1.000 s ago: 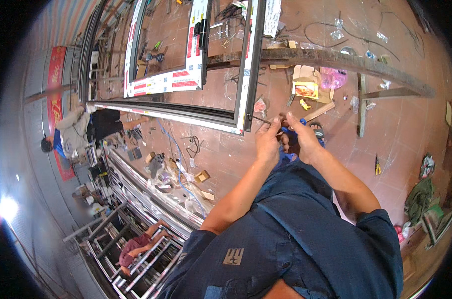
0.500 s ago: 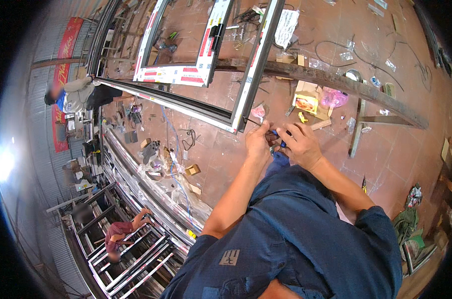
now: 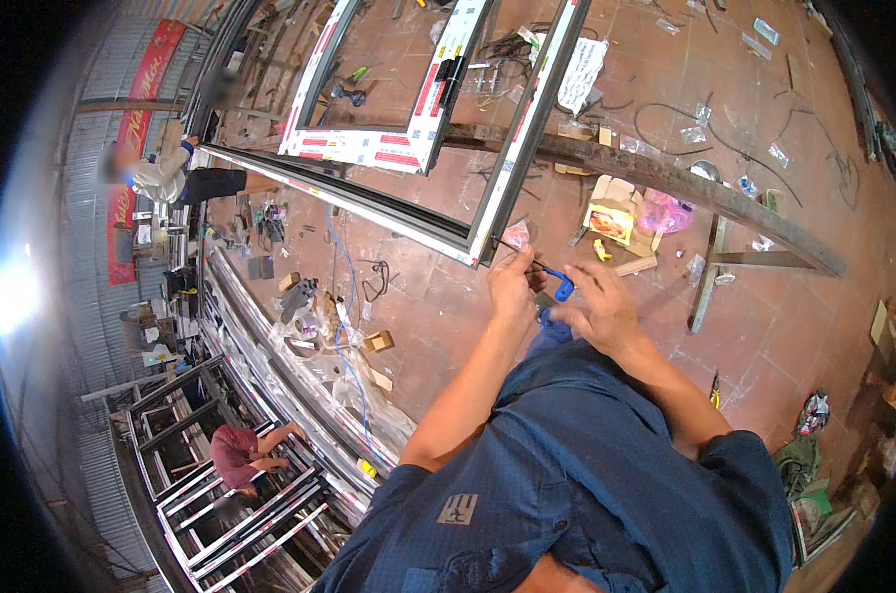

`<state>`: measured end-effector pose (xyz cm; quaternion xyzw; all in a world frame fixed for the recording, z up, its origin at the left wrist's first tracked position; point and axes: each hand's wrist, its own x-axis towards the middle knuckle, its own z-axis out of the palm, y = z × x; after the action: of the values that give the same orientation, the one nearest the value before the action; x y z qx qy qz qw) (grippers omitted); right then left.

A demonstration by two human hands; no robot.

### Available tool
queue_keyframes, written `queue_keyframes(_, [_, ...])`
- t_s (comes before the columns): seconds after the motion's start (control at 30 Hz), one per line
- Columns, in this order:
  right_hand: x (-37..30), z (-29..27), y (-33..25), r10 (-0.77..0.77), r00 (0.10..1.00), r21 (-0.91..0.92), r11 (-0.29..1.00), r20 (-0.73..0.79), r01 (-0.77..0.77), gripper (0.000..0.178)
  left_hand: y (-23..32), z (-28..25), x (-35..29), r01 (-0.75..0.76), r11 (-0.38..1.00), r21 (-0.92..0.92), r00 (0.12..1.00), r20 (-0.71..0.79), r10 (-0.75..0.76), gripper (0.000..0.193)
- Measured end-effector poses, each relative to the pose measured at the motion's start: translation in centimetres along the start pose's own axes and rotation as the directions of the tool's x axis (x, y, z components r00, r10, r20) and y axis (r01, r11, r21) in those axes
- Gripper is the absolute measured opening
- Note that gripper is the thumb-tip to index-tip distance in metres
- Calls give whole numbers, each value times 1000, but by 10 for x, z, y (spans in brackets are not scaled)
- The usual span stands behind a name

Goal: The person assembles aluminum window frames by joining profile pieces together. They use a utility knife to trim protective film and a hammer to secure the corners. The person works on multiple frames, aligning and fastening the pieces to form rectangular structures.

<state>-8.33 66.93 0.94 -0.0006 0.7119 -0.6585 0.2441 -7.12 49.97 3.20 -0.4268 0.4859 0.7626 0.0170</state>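
Note:
A blue-handled driver (image 3: 564, 289) with a long thin dark shaft slants up to the near corner of a large dark metal frame (image 3: 485, 217) edged with white film. My left hand (image 3: 510, 289) is closed round the shaft, just short of that corner. To its right, my right hand (image 3: 606, 311) has its fingers spread beside the blue handle; the handle is largely uncovered. Whether a fingertip touches it is hard to tell. Where the shaft's tip meets the frame is too small to make out. A smaller white-filmed frame (image 3: 369, 148) lies inside the big one.
A rusty steel beam (image 3: 655, 178) on legs supports the frame and runs to the right. A yellow-printed box (image 3: 611, 219) and a pink bag (image 3: 663, 211) lie on the tiled floor. Two people (image 3: 161, 178) are at the left, one lower down (image 3: 235, 457) bending over stacked frames.
My right hand's fingers have come off the blue handle and spread, and the handle has turned into fuller view. My left hand stays on the shaft. The bending person has shifted.

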Motion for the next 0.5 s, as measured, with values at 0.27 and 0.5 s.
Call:
queue_keyframes(0.27, [0,1,-3,-11,995,167,986,-95,27,32,-9,-6,14,-155,987,53,985,-73,158,24])
queue_keyframes(0.5, [-8,6,-18,363,928,464,811,81,-357,33,-5,-3,9,-98,991,-88,994,-55,93,25])
